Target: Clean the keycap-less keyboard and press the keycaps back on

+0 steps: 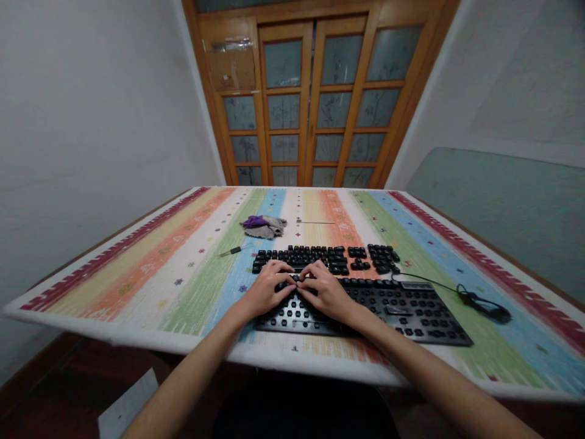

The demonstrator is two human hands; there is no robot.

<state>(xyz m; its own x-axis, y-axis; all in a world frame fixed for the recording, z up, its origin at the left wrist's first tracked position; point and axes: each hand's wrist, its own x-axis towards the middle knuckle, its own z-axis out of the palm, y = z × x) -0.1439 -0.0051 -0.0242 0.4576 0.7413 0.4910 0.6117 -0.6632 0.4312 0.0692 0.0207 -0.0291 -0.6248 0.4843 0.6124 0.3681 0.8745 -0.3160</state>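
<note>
Worktop spreading wide, faced in striped fabric. Black plastic keyboard lying flat, a long slab with stubby posts. Blocky keycaps sitting in rows along its far side. Left hand and right hand arching over the keyboard's left part, fingertips nearly meeting; cannot tell if pinching anything. Crumpled rag lying beyond.

Wooden doors with patterned glass panes between pale grey walls, dark reddish floor below.
</note>
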